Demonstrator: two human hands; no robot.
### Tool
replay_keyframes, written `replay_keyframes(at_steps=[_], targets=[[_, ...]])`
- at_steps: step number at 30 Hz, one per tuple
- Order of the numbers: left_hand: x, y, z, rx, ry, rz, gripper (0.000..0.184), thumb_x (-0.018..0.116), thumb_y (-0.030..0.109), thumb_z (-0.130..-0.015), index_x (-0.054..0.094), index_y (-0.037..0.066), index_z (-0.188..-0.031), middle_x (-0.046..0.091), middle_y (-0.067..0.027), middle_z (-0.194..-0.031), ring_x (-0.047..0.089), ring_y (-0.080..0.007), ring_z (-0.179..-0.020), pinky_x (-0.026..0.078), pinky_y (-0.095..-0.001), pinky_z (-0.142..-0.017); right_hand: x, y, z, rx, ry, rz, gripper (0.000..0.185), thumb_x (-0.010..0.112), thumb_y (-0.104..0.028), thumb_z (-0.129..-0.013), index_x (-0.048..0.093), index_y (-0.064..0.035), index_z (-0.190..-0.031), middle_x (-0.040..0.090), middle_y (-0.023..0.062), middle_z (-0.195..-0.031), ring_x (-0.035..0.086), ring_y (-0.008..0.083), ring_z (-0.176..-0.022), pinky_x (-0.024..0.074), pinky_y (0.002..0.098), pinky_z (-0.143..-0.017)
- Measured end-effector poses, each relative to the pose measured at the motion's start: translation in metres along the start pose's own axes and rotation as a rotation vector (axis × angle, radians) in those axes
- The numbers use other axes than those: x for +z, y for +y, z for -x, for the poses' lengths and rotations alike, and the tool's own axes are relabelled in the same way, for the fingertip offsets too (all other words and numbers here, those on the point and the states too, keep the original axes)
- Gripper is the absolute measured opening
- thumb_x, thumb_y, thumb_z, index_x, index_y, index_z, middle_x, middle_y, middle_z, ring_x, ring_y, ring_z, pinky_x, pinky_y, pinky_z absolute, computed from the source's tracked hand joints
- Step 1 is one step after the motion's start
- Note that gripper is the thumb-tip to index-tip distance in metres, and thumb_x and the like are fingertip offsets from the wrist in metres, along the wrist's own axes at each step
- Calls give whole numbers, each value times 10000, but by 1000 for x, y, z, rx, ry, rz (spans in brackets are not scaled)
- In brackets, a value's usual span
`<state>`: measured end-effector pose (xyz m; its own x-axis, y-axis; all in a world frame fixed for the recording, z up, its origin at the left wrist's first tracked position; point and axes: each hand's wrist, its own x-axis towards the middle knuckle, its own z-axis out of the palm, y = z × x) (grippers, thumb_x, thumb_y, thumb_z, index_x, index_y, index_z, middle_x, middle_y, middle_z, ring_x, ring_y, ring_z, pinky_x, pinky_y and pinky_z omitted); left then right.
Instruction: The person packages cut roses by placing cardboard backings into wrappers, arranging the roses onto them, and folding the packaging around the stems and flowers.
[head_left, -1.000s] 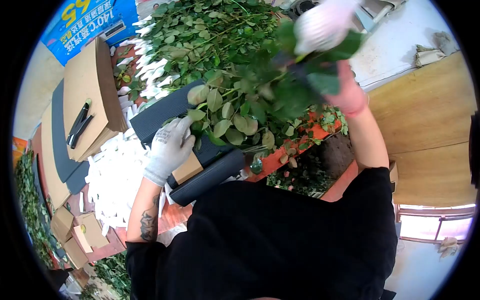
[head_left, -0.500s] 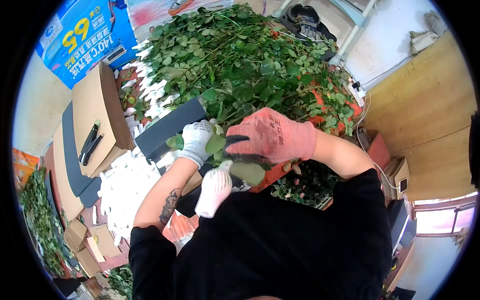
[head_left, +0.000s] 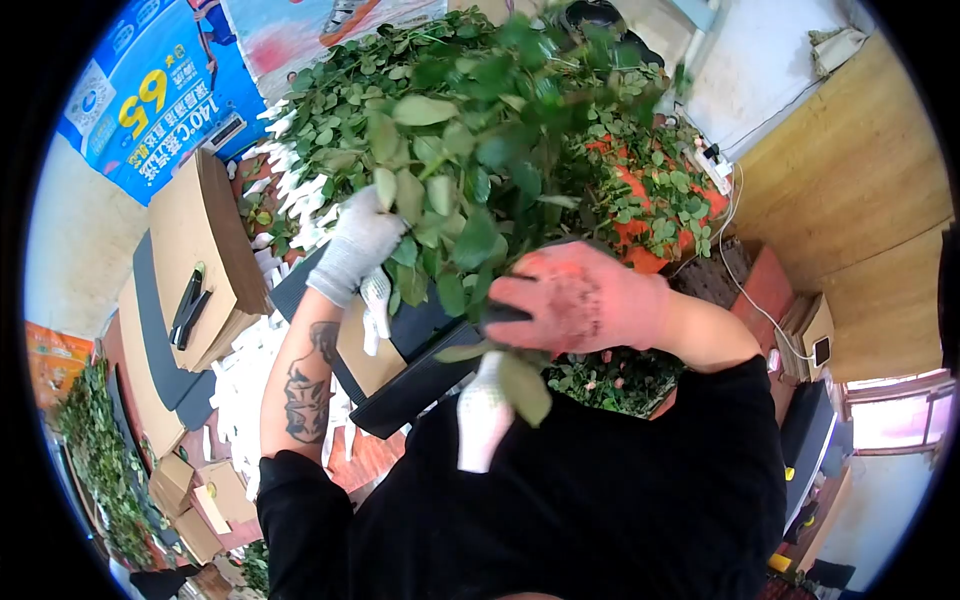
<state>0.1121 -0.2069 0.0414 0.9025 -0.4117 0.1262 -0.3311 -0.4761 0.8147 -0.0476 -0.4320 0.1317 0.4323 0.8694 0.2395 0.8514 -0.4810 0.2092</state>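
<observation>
My left hand, in a grey-white glove, is closed at the left side of a leafy green bunch; whatever lies between its fingers is hidden. A white netted sleeve hangs just below it. My right hand, in a pink glove with dark fingertips, is closed on a rose stem. Below those fingers hangs the stem's head, wrapped in a white net, with a large leaf beside it. Under the bunch lies dark corrugated board next to a piece of brown cardboard.
Leafy stems are heaped across the back of the table. At the left, a black stapler rests on stacked cardboard, near a pile of white net sleeves. A power strip with a white cable is at the right.
My hands have moved apart from each other. The left has gone up and left, the right down and right with the netted stem, and the leafy bunch now stands higher between them.
</observation>
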Motion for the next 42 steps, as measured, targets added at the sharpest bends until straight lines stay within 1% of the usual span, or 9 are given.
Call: replay_keyframes(at_steps=[4,8,16,17,21,23,28,34,42], targets=[[-35,11,10,151,187,110,244,580,59,-808,613,18,-1046,677,-121,-954,639,-243,-877,480,-330,-785,-37,39,53,260,71,75,390,585,-236,-753,581,-122,-1126,595,92,-1101,598,237,-1011,496,353,-835],[-66,19,34,80,221,164,298,608,50,-818,598,24,-1114,664,-95,-1017,617,-191,-928,470,-319,-829,-59,106,147,916,1193,-98,287,564,-116,-866,559,0,-1129,608,92,-1070,586,201,-933,487,328,-823],[-70,-18,127,157,234,-357,237,583,52,-791,592,-13,-1018,632,-181,-889,613,-351,-831,485,-385,-784,-149,145,258,734,1817,85,175,530,-106,-900,575,25,-1006,593,101,-1003,565,213,-833,497,358,-738],[-66,-18,132,133,143,-393,226,573,50,-794,589,-19,-1008,629,-195,-870,615,-355,-818,486,-398,-769,-155,139,242,929,1516,649,255,483,-189,-915,579,20,-1024,601,125,-1016,571,257,-905,473,403,-823],[-26,-46,138,110,97,-597,258,568,70,-753,545,-15,-996,615,-195,-912,609,-358,-830,478,-436,-719,-191,152,230,327,1384,19,239,630,-47,-813,615,31,-1037,634,148,-1078,600,295,-977,473,400,-884],[-15,-24,126,95,65,-674,328,594,75,-701,499,28,-1012,577,-156,-855,610,-339,-812,483,-419,-709,-166,149,164,389,1177,576,265,613,-101,-838,610,27,-1069,641,135,-1094,589,320,-1023,441,438,-929],[8,-56,98,-201,-3,-853,383,621,211,-742,552,70,-1091,606,-118,-997,607,-261,-954,474,-384,-811,-87,94,44,308,321,647,396,617,-95,-776,572,-98,-1169,597,80,-1148,574,211,-1010,456,347,-848],[-56,-72,146,282,-68,-256,530,607,123,-776,482,-28,-1269,524,-216,-1246,504,-340,-1169,380,-375,-1015,29,18,-68,-67,-307,279,313,532,-142,-799,560,-141,-1111,550,18,-1013,561,144,-883,437,316,-724],[-69,-80,230,-328,255,-247,369,645,180,-794,610,23,-1126,633,-117,-1003,612,-245,-942,485,-342,-800,143,-11,-116,-199,-439,-225,210,523,-120,-809,614,-97,-997,623,79,-804,644,236,-795,494,352,-670]])
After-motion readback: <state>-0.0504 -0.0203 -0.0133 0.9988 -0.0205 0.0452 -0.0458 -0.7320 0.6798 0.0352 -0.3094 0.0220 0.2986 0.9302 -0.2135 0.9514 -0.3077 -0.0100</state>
